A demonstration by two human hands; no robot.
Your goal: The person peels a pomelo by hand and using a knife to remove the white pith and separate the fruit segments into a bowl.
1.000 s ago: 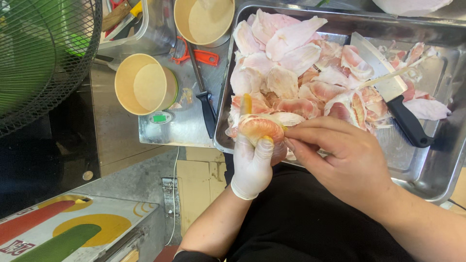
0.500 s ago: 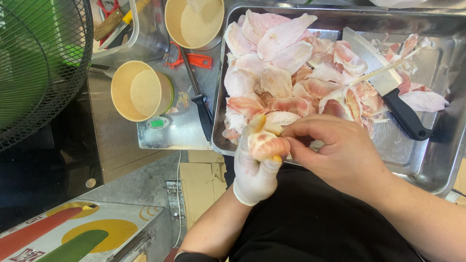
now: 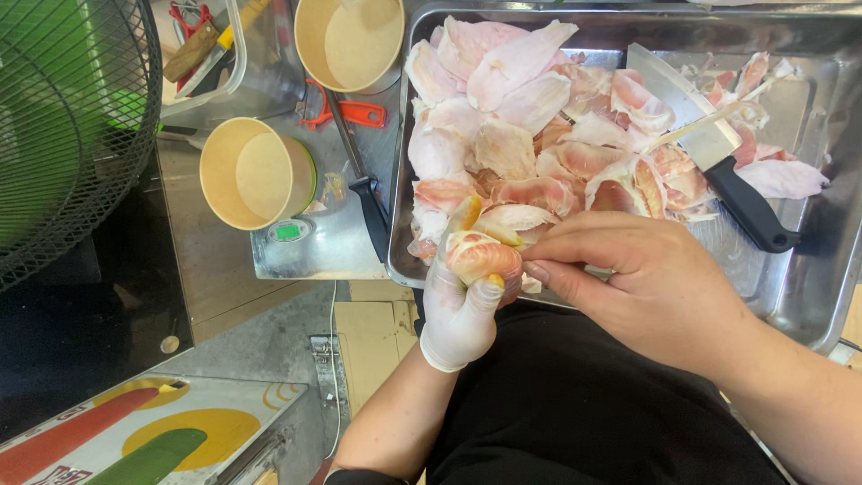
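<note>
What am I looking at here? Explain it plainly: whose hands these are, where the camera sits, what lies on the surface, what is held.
There is no machine here. A person wears one camera on the head, and it looks down at their own two hands.

The left hand, in a thin white glove, has its grip closed on a pink fruit segment, apparently citrus. The bare right hand pinches at the segment's edge with its fingertips.

Behind the hands sits a steel tray piled with pale pink peels and membranes. A cleaver with a black handle lies in the tray.

To the left stand two paper bowls, a black-handled knife and a wire fan guard.
</note>
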